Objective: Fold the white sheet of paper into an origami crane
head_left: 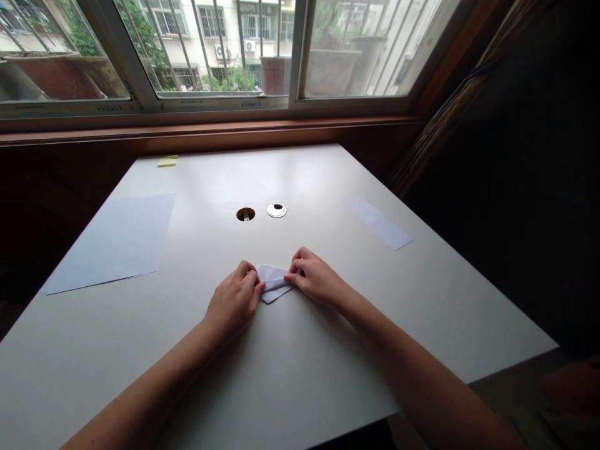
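Note:
A small piece of folded white paper lies between my hands near the middle of the white table. Its layers overlap, and a crease runs across it, with a pointed lower corner toward me. My left hand pinches the paper's left side between thumb and fingers. On the opposite side, my right hand grips the right edge with thumb and bent fingers. Both hands rest low over the tabletop, and the paper's two ends are hidden under the fingertips.
Large white sheets lie at the left of the table. A paper strip is at the right. Beyond my hands are a round cable hole and its metal cover. Yellow sticky notes sit by the far edge, below the window.

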Demonstrator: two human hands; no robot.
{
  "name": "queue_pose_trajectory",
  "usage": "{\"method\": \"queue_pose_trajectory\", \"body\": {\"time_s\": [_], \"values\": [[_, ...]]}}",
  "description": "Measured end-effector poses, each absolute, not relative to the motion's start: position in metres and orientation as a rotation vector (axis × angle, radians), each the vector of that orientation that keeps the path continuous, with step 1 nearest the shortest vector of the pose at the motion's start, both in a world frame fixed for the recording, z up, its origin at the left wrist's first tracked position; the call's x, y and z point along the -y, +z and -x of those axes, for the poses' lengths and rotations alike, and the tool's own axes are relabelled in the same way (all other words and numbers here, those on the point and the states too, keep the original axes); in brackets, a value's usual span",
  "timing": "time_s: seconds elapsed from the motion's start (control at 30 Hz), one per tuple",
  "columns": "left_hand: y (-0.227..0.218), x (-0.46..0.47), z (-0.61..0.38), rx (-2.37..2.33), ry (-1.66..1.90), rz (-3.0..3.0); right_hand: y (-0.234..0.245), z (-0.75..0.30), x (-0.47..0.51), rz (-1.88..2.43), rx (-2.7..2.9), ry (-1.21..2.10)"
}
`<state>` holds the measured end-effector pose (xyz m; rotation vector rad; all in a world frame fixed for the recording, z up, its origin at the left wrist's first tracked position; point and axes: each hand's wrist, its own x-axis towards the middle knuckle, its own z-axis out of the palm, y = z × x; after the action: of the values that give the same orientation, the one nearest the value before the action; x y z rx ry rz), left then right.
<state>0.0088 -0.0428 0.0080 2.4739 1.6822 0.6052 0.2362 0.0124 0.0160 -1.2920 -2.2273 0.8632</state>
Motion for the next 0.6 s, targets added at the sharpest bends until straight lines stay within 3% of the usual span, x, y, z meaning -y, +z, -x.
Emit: {"method": "queue_pose_trajectory", "body": {"time_s": [0.33, 0.6], "values": [[0.007, 0.042, -0.010, -1.687, 0.592, -2.496, 0.017, -0.240, -0.013, 1.293, 2.272, 0.811], [0.001, 0.038, 0.002, -1.282, 0.737, -2.748, 0.013, -0.241, -0.014, 1.257, 2.271, 0.802]]}}
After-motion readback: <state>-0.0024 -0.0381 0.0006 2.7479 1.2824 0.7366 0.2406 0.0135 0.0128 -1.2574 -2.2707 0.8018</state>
